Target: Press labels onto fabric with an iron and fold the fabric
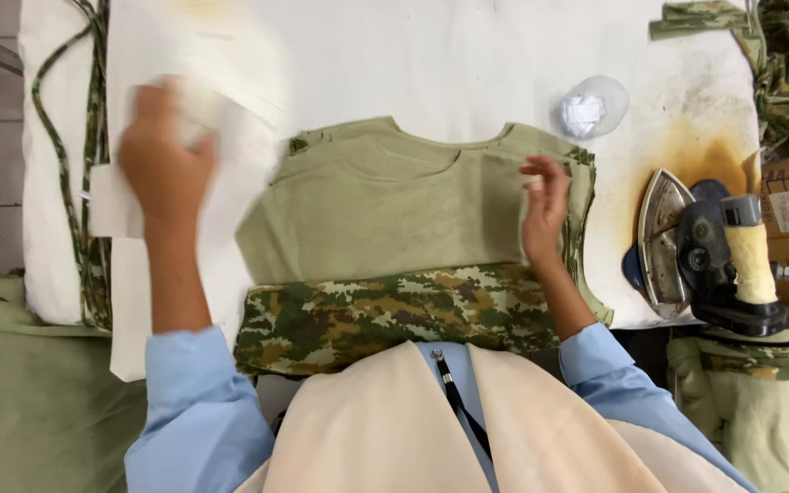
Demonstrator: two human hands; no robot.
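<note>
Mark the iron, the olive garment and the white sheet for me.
iron (664,239), head view, on its metal soleplate.
olive garment (385,215), head view, mid chest panel.
white sheet (230,87), head view, blurred upper part.
</note>
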